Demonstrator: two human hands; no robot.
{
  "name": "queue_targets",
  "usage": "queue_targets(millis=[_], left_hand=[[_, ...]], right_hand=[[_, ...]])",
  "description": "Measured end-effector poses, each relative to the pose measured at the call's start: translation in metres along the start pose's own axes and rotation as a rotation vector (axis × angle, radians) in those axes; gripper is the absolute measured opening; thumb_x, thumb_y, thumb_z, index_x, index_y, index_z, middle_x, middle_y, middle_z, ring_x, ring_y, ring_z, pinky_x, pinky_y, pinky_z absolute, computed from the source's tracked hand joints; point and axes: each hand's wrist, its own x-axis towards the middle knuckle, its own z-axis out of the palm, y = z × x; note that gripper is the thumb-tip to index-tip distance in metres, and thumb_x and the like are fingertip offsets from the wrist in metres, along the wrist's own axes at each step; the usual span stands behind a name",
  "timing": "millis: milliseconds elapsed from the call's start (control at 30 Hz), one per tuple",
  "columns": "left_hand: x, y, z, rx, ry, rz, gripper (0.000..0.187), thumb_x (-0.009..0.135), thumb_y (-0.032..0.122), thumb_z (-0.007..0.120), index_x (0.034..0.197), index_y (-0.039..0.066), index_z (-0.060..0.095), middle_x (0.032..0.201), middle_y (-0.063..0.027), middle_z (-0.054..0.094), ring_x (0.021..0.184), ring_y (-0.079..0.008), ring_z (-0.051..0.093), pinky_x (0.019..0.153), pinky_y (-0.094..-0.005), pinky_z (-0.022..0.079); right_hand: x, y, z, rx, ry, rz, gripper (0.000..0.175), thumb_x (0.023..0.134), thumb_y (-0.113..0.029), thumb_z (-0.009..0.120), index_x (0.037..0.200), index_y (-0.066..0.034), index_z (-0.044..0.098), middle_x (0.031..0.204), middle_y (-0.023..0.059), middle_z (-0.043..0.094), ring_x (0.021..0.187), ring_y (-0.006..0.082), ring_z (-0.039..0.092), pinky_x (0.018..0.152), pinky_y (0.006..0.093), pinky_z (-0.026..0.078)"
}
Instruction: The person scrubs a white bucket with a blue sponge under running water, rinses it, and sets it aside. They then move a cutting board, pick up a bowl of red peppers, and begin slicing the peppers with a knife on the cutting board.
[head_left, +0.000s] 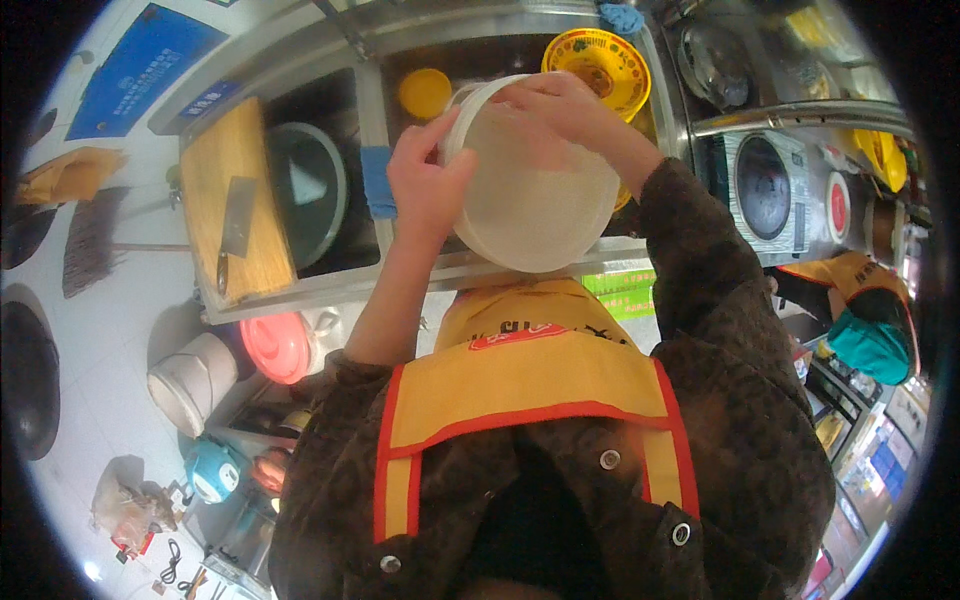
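A large whitish, translucent round plastic tub (540, 217) is tilted over the edge of a metal sink. My left hand (431, 176) grips its rim on the left side, thumb on one face and fingers behind. My right hand (551, 109) lies across the tub's upper part, fingers spread near the rim; whether it grips the tub is not plain. Behind the tub, in the sink basin, are yellow patterned bowls (626, 67) and a small yellow round dish (424, 94). A blue cloth (379, 182) hangs over the basin divider beside my left hand.
A wooden cutting board (202, 172) with a cleaver (238, 217) spans the left basin, beside a round tub (337, 187). An induction cooker (795, 187) stands right. A white bucket (191, 382) and a pink-lidded container (277, 346) are below left. Another person (862, 277) is at far right.
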Motion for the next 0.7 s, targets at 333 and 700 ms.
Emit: queue_targets(millis=[333, 700], left_hand=[[-0.003, 0.007, 0.021, -0.003, 0.12, 0.193, 0.045, 0.067, 0.007, 0.071, 0.112, 0.007, 0.071, 0.107, -0.0126, 0.066, 0.098, -0.0271, 0.063, 0.081, -0.0338, 0.052], [-0.014, 0.028, 0.022, -0.107, -0.026, 0.097, 0.047, 0.066, 0.005, 0.071, 0.113, 0.005, 0.07, 0.111, -0.016, 0.067, 0.101, -0.0288, 0.065, 0.089, -0.0339, 0.052]], right_hand=[[-0.073, -0.001, 0.064, -0.316, -0.666, 0.205, 0.018, 0.08, -0.019, 0.065, 0.09, -0.0068, 0.074, 0.077, 0.0128, 0.069, 0.075, 0.03, 0.066, 0.072, 0.0404, 0.051], [-0.007, 0.042, 0.053, -0.586, -0.041, 0.081, 0.036, 0.09, -0.026, 0.06, 0.119, -0.0055, 0.065, 0.128, 0.0139, 0.062, 0.124, 0.0306, 0.055, 0.103, 0.0417, 0.046]])
